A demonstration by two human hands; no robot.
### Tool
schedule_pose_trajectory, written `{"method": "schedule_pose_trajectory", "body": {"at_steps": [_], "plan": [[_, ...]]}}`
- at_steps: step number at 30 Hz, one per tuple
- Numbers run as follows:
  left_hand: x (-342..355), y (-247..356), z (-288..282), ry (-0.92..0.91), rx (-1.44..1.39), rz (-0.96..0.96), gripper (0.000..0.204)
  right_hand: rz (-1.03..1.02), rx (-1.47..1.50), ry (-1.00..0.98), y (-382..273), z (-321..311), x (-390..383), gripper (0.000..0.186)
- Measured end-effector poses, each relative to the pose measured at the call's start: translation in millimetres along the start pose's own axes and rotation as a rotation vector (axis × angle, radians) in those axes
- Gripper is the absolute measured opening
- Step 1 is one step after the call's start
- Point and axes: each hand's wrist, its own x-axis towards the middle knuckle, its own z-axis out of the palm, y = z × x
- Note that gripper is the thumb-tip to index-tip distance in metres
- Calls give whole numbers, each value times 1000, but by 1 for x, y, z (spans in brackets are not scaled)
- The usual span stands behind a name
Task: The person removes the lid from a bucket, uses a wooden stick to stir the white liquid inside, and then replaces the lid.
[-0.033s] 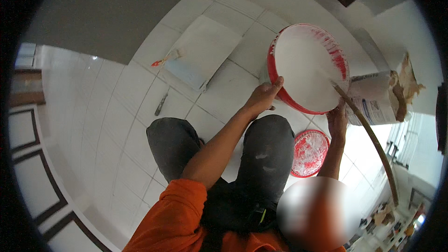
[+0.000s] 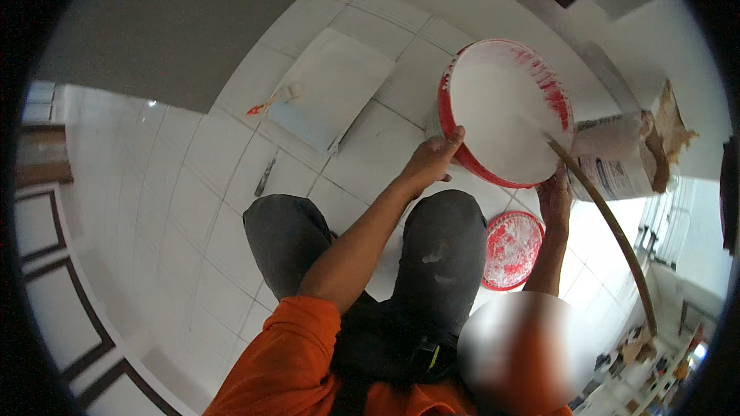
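Observation:
A large bucket (image 2: pixel 446 104) with a red rim holds smooth white material (image 2: pixel 497 100), its top tipped toward me. My left hand (image 2: pixel 435 157) grips the lower left of the rim, thumb over the edge. My right hand (image 2: pixel 553 200) is closed on the bucket's lower right side, its fingertips partly hidden. A long brownish stick (image 2: pixel 617 231) reaches into the white material and leans out over the right rim, past my right hand. Below the bucket, a red lid (image 2: pixel 512 250) smeared with white lies on the tiles beside my right knee (image 2: pixel 435 239).
A torn white paper sack (image 2: pixel 613 166) stands right of the bucket, near the wall. Left of it, a pale flat sheet (image 2: pixel 347 77) carries a red-tipped tool (image 2: pixel 274 102), with a putty knife (image 2: pixel 265 175) nearby on the tiles. A grey panel (image 2: pixel 162 31) borders the upper left.

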Motion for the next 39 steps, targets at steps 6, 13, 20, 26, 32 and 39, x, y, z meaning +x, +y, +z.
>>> {"method": "schedule_pose_trajectory", "body": {"at_steps": [6, 13, 20, 26, 32, 39], "plan": [[4, 12, -32, -51, 69, -34, 93, 121, 190, 164, -8, 49, -59, 60], [10, 35, -67, -210, 196, -120, 95, 176, 251, 309, -13, 92, -117, 49], [16, 33, -83, -227, 264, -78, 85, 284, 218, 422, -9, 123, -152, 53], [10, 29, -82, -237, 205, -32, 88, 281, 131, 422, -14, 119, -157, 55], [15, 27, -86, -183, 142, 44, 82, 198, -263, 437, -44, 113, -164, 59], [21, 24, -81, -193, 235, 12, 92, -223, -484, 351, -101, 85, -170, 27]]}}
